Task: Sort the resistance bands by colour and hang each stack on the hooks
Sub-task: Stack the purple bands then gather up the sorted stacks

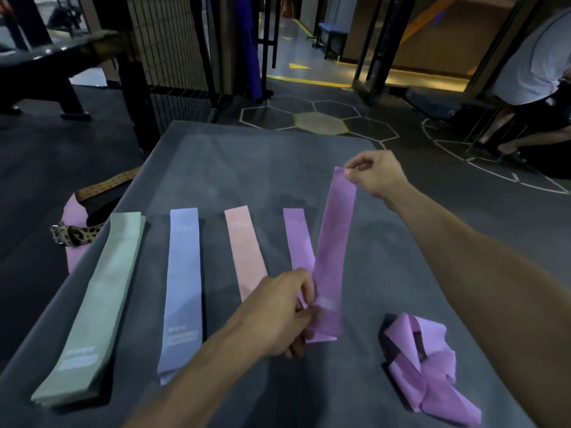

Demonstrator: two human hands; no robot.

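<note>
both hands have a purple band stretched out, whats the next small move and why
Probably lower the held purple band flat onto the purple stack just to its left. The right hand pinches its far end and the left hand its near end, already pulled straight and nearly parallel to that same-colour stack, so it only needs aligning and releasing.

The blue band point(182, 282) reads "20"; the green band point(92, 307) seemingly "30"; other prints blur.
</note>
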